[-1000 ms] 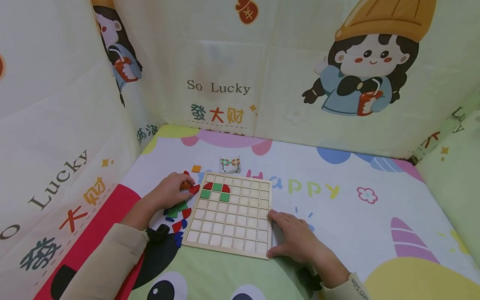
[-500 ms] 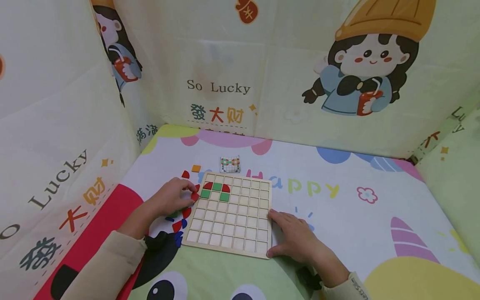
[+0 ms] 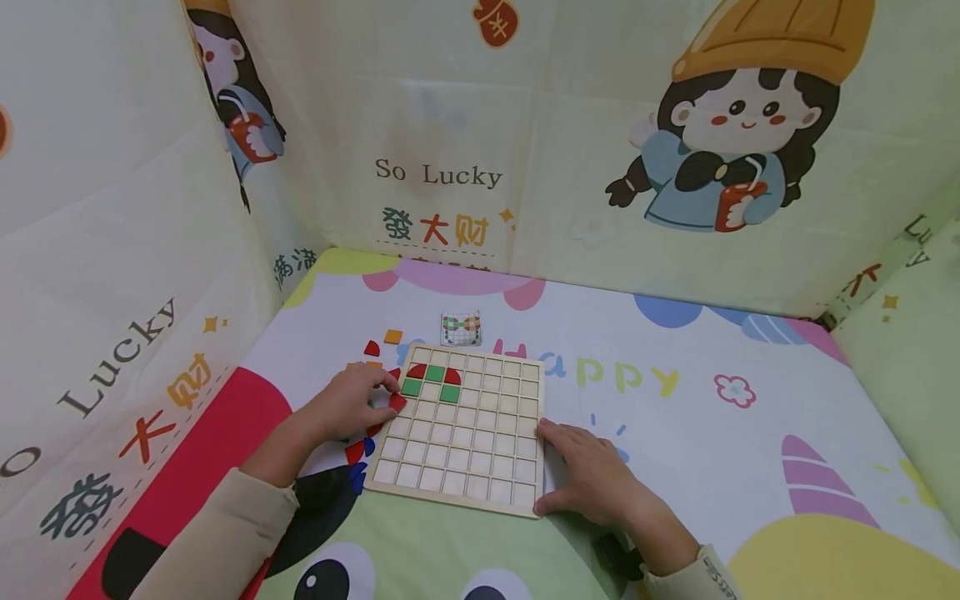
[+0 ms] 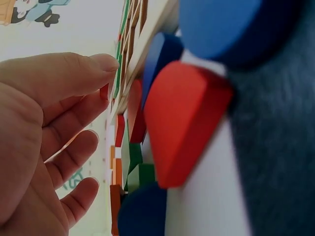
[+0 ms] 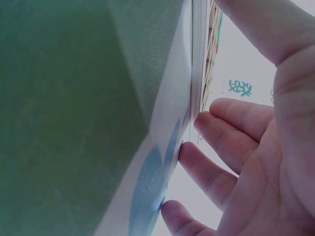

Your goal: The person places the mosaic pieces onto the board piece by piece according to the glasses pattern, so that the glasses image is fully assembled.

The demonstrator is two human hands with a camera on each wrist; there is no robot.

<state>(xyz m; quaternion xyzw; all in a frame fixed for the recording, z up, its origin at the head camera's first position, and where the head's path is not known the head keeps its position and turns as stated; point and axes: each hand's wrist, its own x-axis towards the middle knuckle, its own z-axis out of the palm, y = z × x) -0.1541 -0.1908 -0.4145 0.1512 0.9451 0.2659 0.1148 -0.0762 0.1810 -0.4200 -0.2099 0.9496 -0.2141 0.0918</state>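
A wooden grid board [image 3: 465, 442] lies on the tabletop between the hands. Its upper left cells hold several tiles, among them a green square [image 3: 449, 393] and a red quarter-circle [image 3: 452, 377]. My left hand [image 3: 341, 408] pinches a small red tile [image 3: 397, 403] between thumb and forefinger, at the board's left rim. In the left wrist view most of that red tile [image 4: 104, 92] is hidden by the fingertips, and the other fingers are spread. My right hand [image 3: 592, 471] rests at the board's right edge, thumb at the near corner and fingers extended along the side.
Loose tiles lie left of the board, partly under the left hand: red [image 3: 354, 453], blue [image 3: 357, 477], orange [image 3: 393, 337]. Green blocks [image 4: 140, 177] show in the left wrist view. A small pattern card [image 3: 461, 328] lies behind the board. Printed cloth walls [image 3: 555, 167] stand behind.
My left hand has moved from the loose tiles right to the board's left rim, bringing a red tile with it. An orange tile it held a second ago is let go. The right hand stays put.
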